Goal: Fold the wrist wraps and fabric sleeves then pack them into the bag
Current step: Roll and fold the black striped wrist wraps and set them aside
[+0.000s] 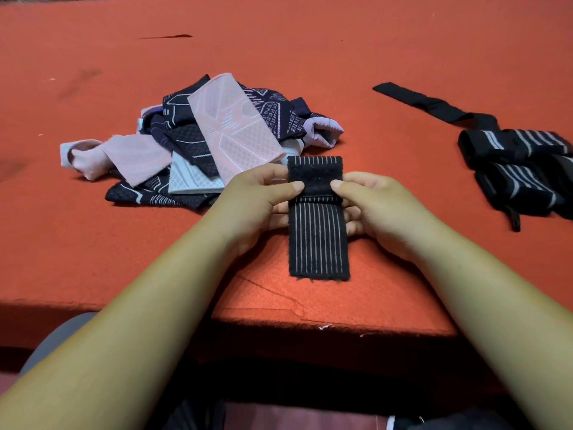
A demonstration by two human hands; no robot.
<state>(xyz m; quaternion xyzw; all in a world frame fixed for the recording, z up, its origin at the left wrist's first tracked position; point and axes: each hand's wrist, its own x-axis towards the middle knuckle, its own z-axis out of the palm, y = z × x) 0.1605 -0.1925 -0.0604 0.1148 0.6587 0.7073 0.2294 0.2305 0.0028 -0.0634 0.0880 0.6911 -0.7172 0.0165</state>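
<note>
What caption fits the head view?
Left hand and right hand pinch a striped wrist wrap on the red table, between a sleeve pile and folded wraps.

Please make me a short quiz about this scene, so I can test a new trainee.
1. True or false: the left hand and the right hand both pinch the striped wrist wrap.
2. Where does the pile of fabric sleeves lie? A) left of the held wrap, B) right of it, C) on the person's lap.
3. Fill in: the other black wraps lie on the ___ side of the red table.
Key: 1 true; 2 A; 3 right.
</note>
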